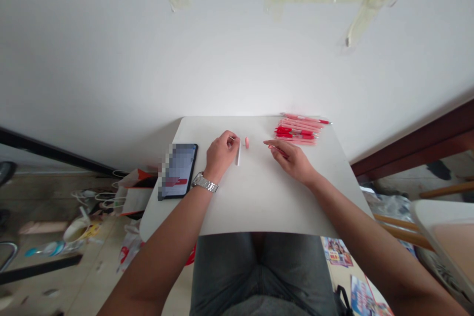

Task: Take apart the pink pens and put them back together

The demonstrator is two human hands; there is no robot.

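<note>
While left hand [221,154] pinches a slim white tube [238,155], right hand [292,159] grips a glossy red pen [278,150], fingers curled.

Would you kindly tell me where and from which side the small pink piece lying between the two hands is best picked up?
Probably from above, pinching its two long sides. The small pink piece lies flat and alone on the white table, its long axis pointing away from the person, with bare table either side. The right hand looks nearest.

Head view: looks forward-down, over white table [259,197], near.
</note>
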